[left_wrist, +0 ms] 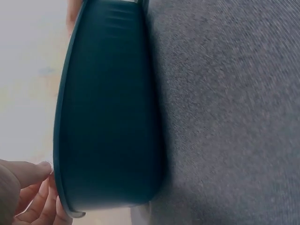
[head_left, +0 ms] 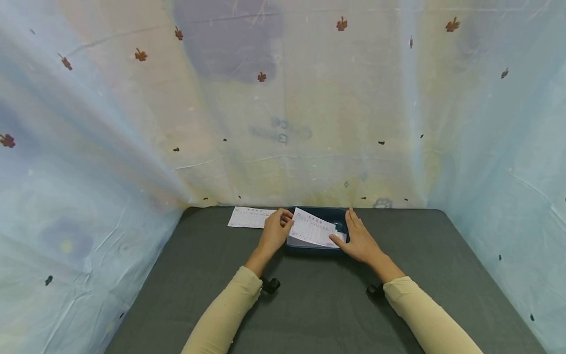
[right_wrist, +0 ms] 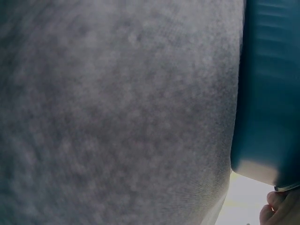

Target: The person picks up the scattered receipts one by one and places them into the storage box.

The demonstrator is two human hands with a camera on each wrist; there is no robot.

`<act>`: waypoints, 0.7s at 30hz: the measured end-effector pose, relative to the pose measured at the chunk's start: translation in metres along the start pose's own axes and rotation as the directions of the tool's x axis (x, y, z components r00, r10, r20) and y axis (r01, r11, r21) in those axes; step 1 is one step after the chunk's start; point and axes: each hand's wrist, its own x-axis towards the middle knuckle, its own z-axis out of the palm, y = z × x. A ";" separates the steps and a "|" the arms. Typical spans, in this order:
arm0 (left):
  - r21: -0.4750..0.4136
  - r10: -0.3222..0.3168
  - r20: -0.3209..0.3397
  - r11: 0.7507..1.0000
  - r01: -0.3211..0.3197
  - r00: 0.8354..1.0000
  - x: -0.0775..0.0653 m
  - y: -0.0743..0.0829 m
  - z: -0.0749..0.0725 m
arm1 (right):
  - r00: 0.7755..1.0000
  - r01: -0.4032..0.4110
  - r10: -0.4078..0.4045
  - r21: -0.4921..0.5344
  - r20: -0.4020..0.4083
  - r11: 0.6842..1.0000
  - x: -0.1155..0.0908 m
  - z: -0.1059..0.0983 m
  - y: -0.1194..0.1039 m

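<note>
A dark blue plastic bin stands near the table's far edge, its outer wall filling much of the left wrist view. Over its opening lies a tilted printed paper form, with the corner of another sheet showing under its lower right. My left hand pinches the left edge of this form between thumb and fingers, at the bin's left rim. My right hand rests along the bin's right rim with straight fingers, its thumb reaching over the form's lower right corner. Left of the bin, another printed form lies flat, partly behind my left hand.
The table has a dark grey cloth cover. Pale patterned curtains hang behind the table and along both sides. A black wrist camera sits on the left wrist, and another on the right.
</note>
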 end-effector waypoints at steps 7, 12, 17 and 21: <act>0.071 0.046 -0.023 0.996 -0.044 0.999 -0.002 -0.003 -0.004 | 1.000 -0.006 0.006 -0.001 -0.004 1.000 0.001 0.001 0.001; 0.090 0.037 -0.043 0.995 -0.033 0.998 0.000 -0.009 -0.010 | 1.000 -0.010 0.010 0.000 -0.008 1.000 0.002 0.001 0.001; 0.087 0.033 -0.075 0.996 -0.026 0.997 0.004 -0.019 -0.019 | 1.000 -0.011 0.011 -0.006 -0.010 1.000 0.002 0.002 0.001; 0.087 0.042 -0.106 0.996 -0.033 0.993 0.005 -0.031 -0.027 | 1.000 -0.010 0.010 -0.011 -0.018 1.000 0.002 0.004 0.002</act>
